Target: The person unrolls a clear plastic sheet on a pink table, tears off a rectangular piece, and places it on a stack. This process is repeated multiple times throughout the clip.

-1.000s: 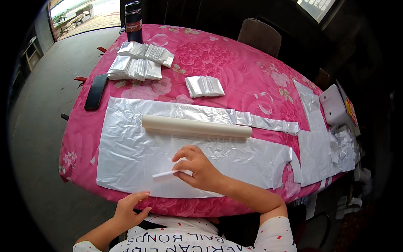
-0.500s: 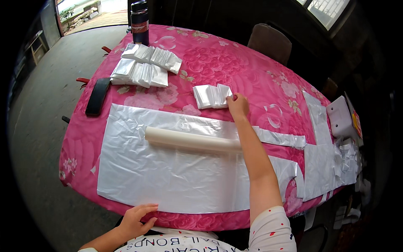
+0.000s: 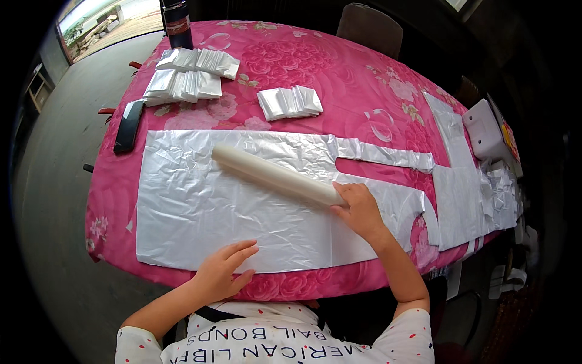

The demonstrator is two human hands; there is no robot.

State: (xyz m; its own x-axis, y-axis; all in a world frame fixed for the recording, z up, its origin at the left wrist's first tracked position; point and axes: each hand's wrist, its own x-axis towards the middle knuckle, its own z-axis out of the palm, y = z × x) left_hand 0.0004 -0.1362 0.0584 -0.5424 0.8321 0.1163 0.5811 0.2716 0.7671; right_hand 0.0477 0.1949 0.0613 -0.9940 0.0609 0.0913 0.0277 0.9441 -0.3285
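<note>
A large flat piece of thin white plastic (image 3: 200, 224), shaped like a carrier bag with two strap-like ends on its right, lies spread on the table. Across it slants a pale, smooth tube (image 3: 273, 173). My right hand (image 3: 359, 209) is closed around the tube's right, nearer end. At the plastic's near edge, my left hand (image 3: 227, 270) holds nothing, its fingers stretched out and apart. Beyond the plastic sits a small stack of folded white plastic packets (image 3: 290, 102), with neither hand on it.
The table has a pink flowered cloth (image 3: 291, 54). At the far left are piled folded packets (image 3: 185, 85), a dark flask (image 3: 177, 24) and a black phone (image 3: 128, 126). More white plastic (image 3: 461, 203) and a white box (image 3: 485, 130) lie at the right. A chair (image 3: 370, 30) stands beyond.
My right hand has left the small stack and come back to grip the tube, which now lies at a steeper slant. My left hand has moved right, over the plastic's near edge. The view has shifted.
</note>
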